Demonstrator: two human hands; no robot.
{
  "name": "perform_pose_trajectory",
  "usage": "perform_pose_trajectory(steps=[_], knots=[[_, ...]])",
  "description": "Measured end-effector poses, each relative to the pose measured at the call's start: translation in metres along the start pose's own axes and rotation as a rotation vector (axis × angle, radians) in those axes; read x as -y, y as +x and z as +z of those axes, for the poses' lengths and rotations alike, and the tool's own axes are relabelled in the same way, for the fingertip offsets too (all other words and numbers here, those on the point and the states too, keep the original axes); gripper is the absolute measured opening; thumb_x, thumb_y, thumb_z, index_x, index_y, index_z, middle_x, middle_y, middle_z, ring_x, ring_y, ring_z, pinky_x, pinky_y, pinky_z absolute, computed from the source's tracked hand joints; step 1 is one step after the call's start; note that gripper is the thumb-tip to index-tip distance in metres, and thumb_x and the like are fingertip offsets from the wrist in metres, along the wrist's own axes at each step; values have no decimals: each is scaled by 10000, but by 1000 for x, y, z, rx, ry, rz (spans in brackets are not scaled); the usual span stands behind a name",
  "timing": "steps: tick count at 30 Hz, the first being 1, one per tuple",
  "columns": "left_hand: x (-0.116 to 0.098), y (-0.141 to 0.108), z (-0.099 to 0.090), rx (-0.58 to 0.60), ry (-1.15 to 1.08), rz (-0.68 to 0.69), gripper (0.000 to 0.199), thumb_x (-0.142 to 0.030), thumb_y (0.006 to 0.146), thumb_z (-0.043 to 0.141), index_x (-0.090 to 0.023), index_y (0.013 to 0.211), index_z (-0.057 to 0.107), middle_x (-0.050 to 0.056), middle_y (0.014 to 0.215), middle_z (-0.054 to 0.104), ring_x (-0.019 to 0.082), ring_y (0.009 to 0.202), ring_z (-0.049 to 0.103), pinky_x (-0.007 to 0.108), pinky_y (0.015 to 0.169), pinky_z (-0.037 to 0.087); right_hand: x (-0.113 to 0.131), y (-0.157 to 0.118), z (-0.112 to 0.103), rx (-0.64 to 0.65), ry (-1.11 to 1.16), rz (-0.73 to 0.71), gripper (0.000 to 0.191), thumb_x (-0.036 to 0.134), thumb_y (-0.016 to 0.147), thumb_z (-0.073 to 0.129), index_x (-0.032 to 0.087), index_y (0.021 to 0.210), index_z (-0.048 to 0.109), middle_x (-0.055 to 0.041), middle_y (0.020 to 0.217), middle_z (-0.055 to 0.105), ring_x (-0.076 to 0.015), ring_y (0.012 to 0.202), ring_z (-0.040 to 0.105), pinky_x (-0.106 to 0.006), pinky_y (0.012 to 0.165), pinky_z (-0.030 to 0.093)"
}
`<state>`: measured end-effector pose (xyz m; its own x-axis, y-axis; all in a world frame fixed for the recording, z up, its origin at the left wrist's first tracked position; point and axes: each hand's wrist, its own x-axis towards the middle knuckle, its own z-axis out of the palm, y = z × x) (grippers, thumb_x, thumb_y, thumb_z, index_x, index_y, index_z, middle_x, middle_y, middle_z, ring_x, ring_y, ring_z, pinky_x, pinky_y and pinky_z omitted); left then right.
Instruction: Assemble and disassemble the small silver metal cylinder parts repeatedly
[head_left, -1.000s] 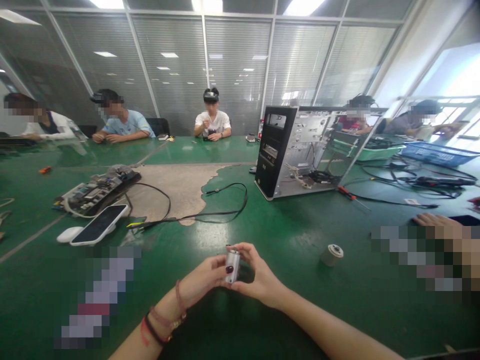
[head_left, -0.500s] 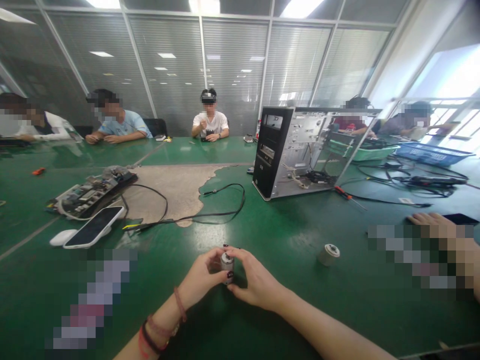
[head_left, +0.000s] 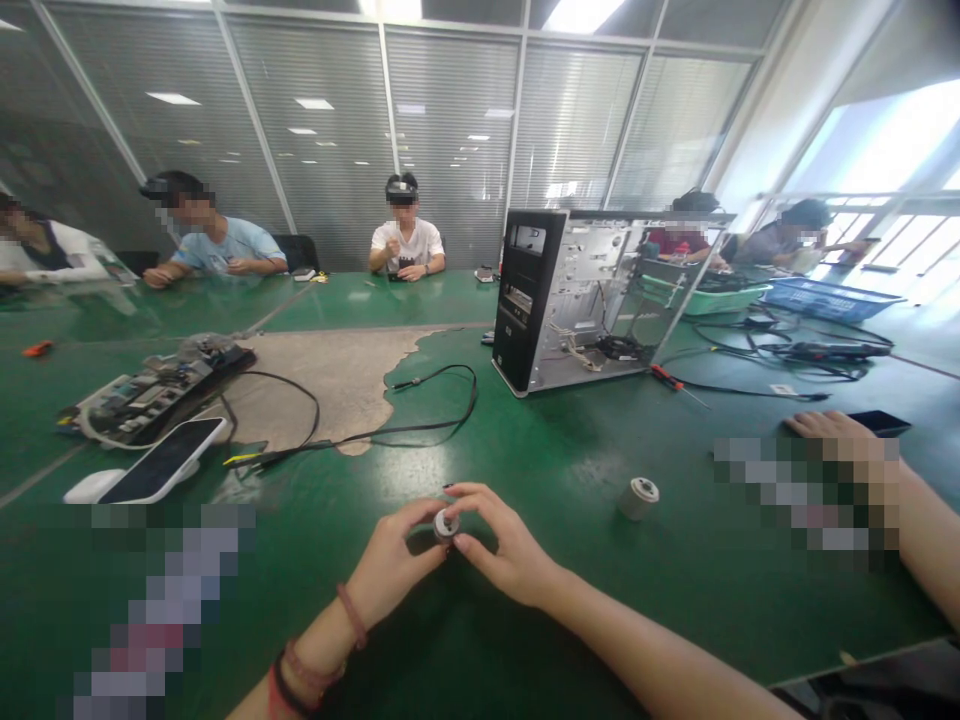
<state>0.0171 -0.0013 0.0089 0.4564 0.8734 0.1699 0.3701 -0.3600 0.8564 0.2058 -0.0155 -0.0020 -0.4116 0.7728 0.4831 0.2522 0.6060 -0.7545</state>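
Note:
A small silver metal cylinder (head_left: 445, 526) with a shaft-like piece on its top end, much like a small motor, is between my hands at the front of the table. My left hand (head_left: 401, 550) curls its thumb and fingers around the sides. From the other side, my right hand (head_left: 502, 550) pinches at the top piece with its fingertips, the thumb close to the rim. Fingers partly cover the cylinder's lower part. A second, similar metal cylinder (head_left: 639, 499) stands upright on the green table (head_left: 555, 440) to the right, apart from both hands.
An open computer case (head_left: 517, 310) stands ahead, with a red screwdriver (head_left: 666, 377) beside it. Leftward are a circuit assembly (head_left: 161, 385), a phone (head_left: 165, 460) and a black cable (head_left: 420, 430). Another person's hand (head_left: 832, 430) rests at right. Several people sit around the table.
The cylinder has tipped so its top end faces me more. My right fingers have shifted around its top piece. The whole view has moved slightly, with things sliding leftward.

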Motion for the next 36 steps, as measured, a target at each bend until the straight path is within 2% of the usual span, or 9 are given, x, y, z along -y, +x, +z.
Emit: perform_pose_trajectory(steps=[4,12,24,36], knots=[[-3,0,1,-36,87,43,242,-141,742,606,-184,977,641,45,995,677,208,927,614,310,847,471,0,0,1,-19,13,-5,246,201,838,530,214,1083,539,-97,1195,536,-212,1171,479,-378,985,382],[-1,-2,5,-54,102,114,257,-122,744,604,-188,990,639,56,1027,657,212,990,594,315,885,465,-3,-1,3,-40,-7,-31,262,172,799,573,215,1055,544,-88,1175,543,-201,1147,493,-365,981,387],[1,-2,5,-44,137,124,225,-149,773,589,-192,987,644,59,1006,667,205,955,603,327,863,480,-4,-1,4,-63,-79,-15,133,151,808,555,218,918,587,-73,1076,573,-193,1054,546,-340,918,443],[-3,-2,4,-31,127,81,266,-155,776,582,-202,1028,653,57,1047,676,209,968,618,321,874,478,-3,-1,2,-92,-72,-24,124,180,838,523,221,937,586,-77,1045,587,-197,1025,557,-350,898,453]])
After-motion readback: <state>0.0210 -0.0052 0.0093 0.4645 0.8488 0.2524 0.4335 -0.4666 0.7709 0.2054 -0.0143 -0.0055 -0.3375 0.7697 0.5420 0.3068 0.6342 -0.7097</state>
